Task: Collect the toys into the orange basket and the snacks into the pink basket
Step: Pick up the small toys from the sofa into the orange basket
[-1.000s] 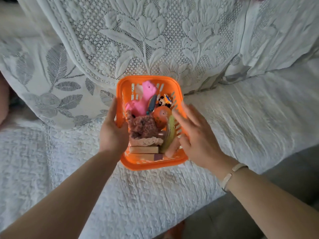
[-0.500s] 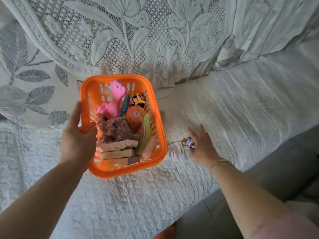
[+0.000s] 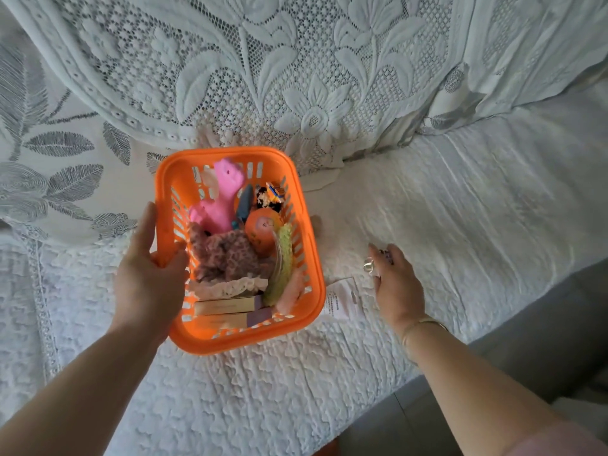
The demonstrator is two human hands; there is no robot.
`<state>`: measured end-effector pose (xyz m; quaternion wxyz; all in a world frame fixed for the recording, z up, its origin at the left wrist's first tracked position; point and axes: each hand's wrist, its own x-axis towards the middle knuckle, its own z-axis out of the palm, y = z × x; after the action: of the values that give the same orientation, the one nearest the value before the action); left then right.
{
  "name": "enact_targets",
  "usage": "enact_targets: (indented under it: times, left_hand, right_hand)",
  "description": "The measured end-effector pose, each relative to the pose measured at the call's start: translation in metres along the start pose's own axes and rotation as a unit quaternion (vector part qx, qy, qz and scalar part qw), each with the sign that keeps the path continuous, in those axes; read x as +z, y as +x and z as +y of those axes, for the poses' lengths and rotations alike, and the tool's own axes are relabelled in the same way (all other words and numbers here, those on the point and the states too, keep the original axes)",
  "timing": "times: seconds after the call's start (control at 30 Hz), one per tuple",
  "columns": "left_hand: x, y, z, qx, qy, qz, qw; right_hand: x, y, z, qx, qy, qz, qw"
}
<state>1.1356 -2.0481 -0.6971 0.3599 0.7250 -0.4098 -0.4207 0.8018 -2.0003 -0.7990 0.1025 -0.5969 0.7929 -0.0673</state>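
Bed (image 3: 460, 209), white quilted, bearing my orange basket (image 3: 306, 311) of toys, left hand (image 3: 148, 274) gripping its rim; right hand (image 3: 396, 284) closing on a small keyring toy (image 3: 370, 265) beside it, apparently the last toy, next to lift in.

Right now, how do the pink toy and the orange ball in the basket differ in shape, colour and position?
The pink toy is long and animal-shaped; the orange ball is round. The pink toy reaches up to the far wall of the orange basket, while the orange ball sits near the middle, toward the right wall. The pink toy looks bigger than the orange ball. Both lie inside the same basket, among other toys.
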Motion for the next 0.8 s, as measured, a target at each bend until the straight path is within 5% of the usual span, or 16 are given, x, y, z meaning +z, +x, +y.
enact_targets:
  times: [0.33,0.53,0.67,0.8]
  left_hand:
    - [-0.008,-0.014,0.012,0.012,0.005,-0.005,1.000]
    - [-0.015,-0.019,0.008,0.025,0.011,-0.003,1.000]
    - [-0.017,-0.025,0.003,0.034,0.001,-0.005,0.999]
    - [-0.024,-0.026,-0.005,0.037,-0.021,-0.008,0.999]
  right_hand:
    - [-0.123,0.030,-0.082,-0.144,0.163,0.217,0.952]
    - [-0.119,0.014,-0.191,-0.270,0.227,0.137,0.926]
    - [-0.088,-0.001,-0.243,-0.322,0.160,0.021,0.933]
    - [-0.061,-0.011,-0.273,-0.325,0.094,-0.006,0.941]
